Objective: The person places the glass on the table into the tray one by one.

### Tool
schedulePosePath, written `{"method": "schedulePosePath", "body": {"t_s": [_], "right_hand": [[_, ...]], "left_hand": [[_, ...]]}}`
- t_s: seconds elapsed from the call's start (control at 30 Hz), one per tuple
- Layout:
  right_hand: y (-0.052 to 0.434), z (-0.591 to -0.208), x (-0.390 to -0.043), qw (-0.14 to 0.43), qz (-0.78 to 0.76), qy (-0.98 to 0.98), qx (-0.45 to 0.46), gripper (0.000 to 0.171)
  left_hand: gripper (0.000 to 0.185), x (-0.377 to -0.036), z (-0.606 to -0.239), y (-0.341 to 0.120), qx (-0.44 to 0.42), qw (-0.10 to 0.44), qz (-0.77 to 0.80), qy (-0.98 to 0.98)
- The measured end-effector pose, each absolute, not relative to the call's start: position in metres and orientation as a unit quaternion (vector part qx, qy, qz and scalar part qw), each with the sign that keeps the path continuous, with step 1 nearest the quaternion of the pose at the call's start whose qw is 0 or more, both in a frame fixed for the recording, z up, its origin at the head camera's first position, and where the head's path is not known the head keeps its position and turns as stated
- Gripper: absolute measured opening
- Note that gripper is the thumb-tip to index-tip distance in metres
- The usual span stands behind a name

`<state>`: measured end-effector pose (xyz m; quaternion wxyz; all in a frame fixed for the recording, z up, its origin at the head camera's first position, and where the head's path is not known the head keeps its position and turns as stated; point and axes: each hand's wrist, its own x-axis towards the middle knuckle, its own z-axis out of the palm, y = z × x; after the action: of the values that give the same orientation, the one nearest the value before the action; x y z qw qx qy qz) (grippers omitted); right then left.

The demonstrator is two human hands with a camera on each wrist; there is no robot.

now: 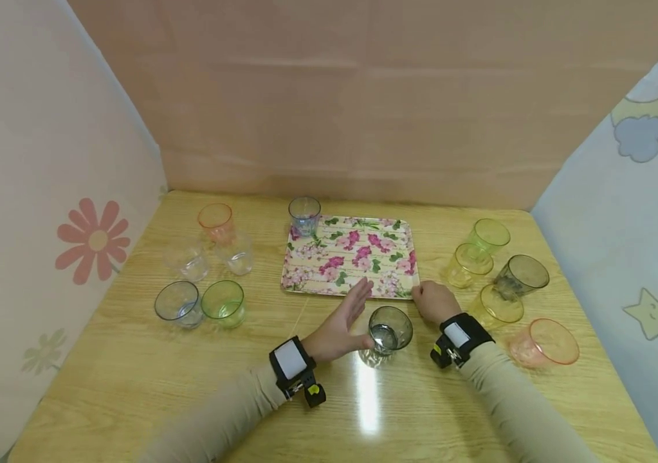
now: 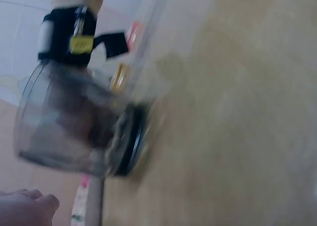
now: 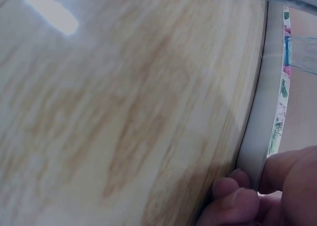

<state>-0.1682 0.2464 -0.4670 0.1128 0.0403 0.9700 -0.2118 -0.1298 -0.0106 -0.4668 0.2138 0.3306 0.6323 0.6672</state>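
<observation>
A pale wooden table (image 1: 132,360) fills the space, screened by paper walls on three sides. At its middle, toward the far side, lies a flowered tray (image 1: 352,257), long side running left to right, with one bluish cup (image 1: 304,215) standing on its far left corner.

Loose cups stand in two groups: orange, clear, blue and green ones (image 1: 223,302) to the left of the tray, and green, yellow, smoky and orange ones (image 1: 544,343) to its right.

Just near of the tray's near edge, between the two hands, stands an upright smoky-grey cup (image 1: 390,329), mouth up. The left hand (image 1: 343,321) is at its left side, fingers straight and pointing far toward the tray, palm facing the cup; it looks to be touching or almost touching the wall, holding nothing. The right hand (image 1: 434,301) sits to the right of the cup at the tray's near right corner, fingers curled; the right wrist view shows the fingertips (image 3: 233,191) tucked at the tray rim, gripping it. The left hand is the nearer one to the cup.
</observation>
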Motion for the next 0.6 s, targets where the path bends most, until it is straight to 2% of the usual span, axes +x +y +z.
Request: {"method": "schedulePosePath", "body": {"t_s": [0.13,0.2,0.3,0.5,0.6], "right_hand": [[0.248,-0.468,-0.168,0.111,-0.218,0.969,0.040,0.042],[0.249,-0.469,-0.168,0.107,-0.218,0.969,0.038,0.042],[0.248,-0.468,-0.168,0.108,-0.218,0.969,0.037,0.041],[0.247,-0.466,-0.167,0.113,-0.207,0.971,0.036,0.039],[0.247,-0.466,-0.167,0.111,-0.201,0.972,0.037,0.039]], "left_hand": [[0.144,-0.119,-0.475,0.000,0.313,0.255,0.648,0.646],[0.138,-0.117,-0.479,0.004,0.303,0.264,0.638,0.657],[0.127,-0.115,-0.486,0.010,0.298,0.258,0.616,0.682],[0.122,-0.116,-0.490,0.016,0.293,0.227,0.596,0.712],[0.112,-0.117,-0.492,0.018,0.291,0.222,0.595,0.716]]}}
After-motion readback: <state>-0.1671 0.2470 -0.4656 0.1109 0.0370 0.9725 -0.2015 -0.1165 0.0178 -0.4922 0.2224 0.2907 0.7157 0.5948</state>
